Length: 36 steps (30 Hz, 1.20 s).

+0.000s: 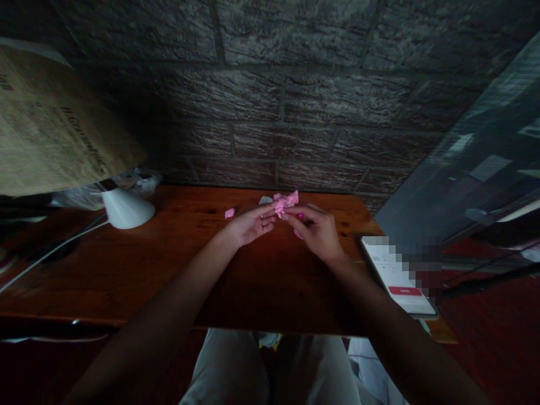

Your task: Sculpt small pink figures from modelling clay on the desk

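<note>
A lumpy pink piece of what looks like modelling clay [286, 201] is held up over the wooden table between my two hands. My left hand [256, 226], a ring on one finger, supports it from the left at the fingertips. From the right, my right hand [317, 228] pinches its lower edge between thumb and fingers. Partly hidden by the right hand is a brighter pink object, too covered to name. A small pink lump [229, 213] lies on the tabletop left of my hands. Behind the left fingers a whitish object [265, 200] shows only in part.
The wooden table [177, 264] meets a dark block wall [253, 95]. At the left stands a lamp with a white base [128, 209] and a newsprint-patterned shade [54, 126], its cable crossing the table. A tablet-like device [394, 275] lies at the right edge, beside a grey door [464, 157].
</note>
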### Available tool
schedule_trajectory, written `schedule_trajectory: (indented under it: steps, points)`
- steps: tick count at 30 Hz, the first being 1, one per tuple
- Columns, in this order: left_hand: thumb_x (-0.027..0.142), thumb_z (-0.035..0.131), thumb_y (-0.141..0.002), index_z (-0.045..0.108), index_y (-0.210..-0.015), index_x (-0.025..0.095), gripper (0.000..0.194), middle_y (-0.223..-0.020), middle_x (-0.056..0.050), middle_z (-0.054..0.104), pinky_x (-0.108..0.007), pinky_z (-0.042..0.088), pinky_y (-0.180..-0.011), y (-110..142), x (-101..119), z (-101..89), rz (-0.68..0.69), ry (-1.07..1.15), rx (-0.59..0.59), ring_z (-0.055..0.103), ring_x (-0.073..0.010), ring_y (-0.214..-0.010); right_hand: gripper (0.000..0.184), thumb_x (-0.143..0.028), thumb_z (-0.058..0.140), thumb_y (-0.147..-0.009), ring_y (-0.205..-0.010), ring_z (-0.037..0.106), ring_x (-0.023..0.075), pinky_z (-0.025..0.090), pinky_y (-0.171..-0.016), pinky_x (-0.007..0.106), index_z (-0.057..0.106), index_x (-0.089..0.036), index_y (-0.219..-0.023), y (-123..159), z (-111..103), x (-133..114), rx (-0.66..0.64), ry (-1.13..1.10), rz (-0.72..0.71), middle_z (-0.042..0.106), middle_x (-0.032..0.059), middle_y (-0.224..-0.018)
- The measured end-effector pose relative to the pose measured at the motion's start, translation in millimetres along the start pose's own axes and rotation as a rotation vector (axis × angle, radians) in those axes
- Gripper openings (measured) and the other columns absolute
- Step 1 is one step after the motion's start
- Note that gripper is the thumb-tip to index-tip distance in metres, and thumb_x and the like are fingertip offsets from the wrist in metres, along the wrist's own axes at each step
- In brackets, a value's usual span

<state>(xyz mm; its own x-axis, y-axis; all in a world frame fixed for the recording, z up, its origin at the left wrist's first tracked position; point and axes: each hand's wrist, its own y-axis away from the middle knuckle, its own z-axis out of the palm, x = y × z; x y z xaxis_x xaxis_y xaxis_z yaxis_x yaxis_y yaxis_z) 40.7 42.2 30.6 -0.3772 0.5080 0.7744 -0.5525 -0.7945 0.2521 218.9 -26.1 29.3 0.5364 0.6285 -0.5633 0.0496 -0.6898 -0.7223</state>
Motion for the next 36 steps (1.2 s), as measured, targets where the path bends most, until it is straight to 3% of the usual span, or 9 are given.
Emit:
schedule_trajectory:
  steps: [10,17,23,36]
  points:
    - [0.020,0.080,-0.079,0.074,-0.100,0.015,0.022,-0.081,-0.001,0.070,-0.019,0.043,-0.065,1.9,-0.6,3.4,0.033,-0.048,0.022,0.061,-0.0072,-0.070,0.011,-0.026,0.072,-0.090,-0.066,0.061,0.0143,0.049,-0.066,0.030,0.078,-0.024,-0.099,0.4,0.2,0.8,0.010,-0.021,0.024,0.075,0.0024,-0.086]
    - [0.015,0.075,-0.083,0.074,-0.094,0.015,0.011,-0.086,-0.003,0.074,-0.020,0.052,-0.079,0.0,-1.8,5.9,0.055,0.049,0.034,0.067,-0.0080,-0.078,0.014,-0.028,0.073,-0.088,-0.056,0.051,0.0114,0.045,-0.059,0.027,0.078,-0.022,-0.100,1.4,0.6,-3.1,0.074,0.042,0.005,0.066,-0.0011,-0.073]
    - [0.010,0.065,-0.088,0.074,-0.091,0.013,0.009,-0.090,-0.005,0.076,-0.018,0.056,-0.084,4.1,-0.2,13.9,0.114,0.141,0.058,0.069,-0.0079,-0.079,0.010,-0.027,0.074,-0.088,-0.054,0.052,0.0110,0.045,-0.059,0.027,0.078,-0.021,-0.094,0.6,0.7,-8.8,0.114,0.096,-0.054,0.064,-0.0014,-0.070]
    - [0.006,0.062,-0.089,0.075,-0.093,0.010,0.014,-0.096,-0.008,0.076,-0.021,0.057,-0.091,6.5,-3.4,20.2,0.119,0.124,0.049,0.071,-0.0102,-0.084,0.009,-0.027,0.070,-0.089,-0.054,0.052,0.0117,0.044,-0.056,0.026,0.077,-0.023,-0.094,1.6,-1.6,-4.3,0.116,0.150,-0.004,0.066,-0.0008,-0.071]
